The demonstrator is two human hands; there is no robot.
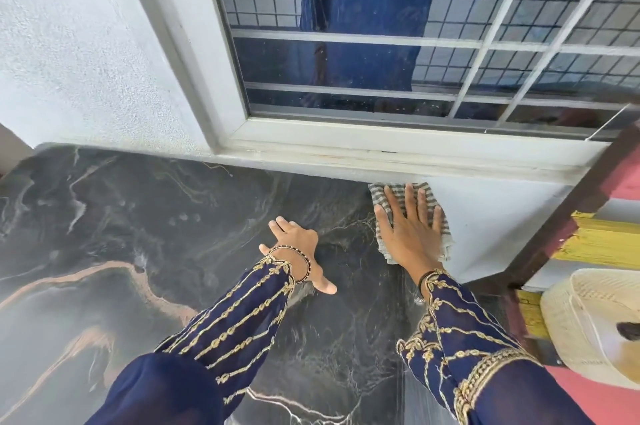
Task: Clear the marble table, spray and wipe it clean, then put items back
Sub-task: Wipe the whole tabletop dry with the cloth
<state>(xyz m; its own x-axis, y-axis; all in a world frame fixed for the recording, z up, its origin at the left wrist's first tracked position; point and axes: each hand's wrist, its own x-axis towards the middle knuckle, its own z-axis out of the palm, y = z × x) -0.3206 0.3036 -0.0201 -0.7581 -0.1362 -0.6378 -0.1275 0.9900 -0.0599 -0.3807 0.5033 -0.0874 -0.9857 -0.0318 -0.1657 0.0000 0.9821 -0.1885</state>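
Dark marble table (145, 210), bare. Left hand (299, 248) flat on it, fingers spread, holding nothing. Right hand (410, 227) farther out, open palm pressing striped cloth (398, 192) at table's far edge under window sill (381, 151).

We are in a home, in a lived-in room by a window (398, 26). The window has a white frame and a white metal grille, and dark blue cloth hangs behind its glass. Just below the window sill lies a dark marble tabletop (173, 216) with white and tan veins, set against a painted, textured white wall (76, 43). To the right of the window stand a dark wooden frame (568, 210) and a pale woven basket (588, 320).
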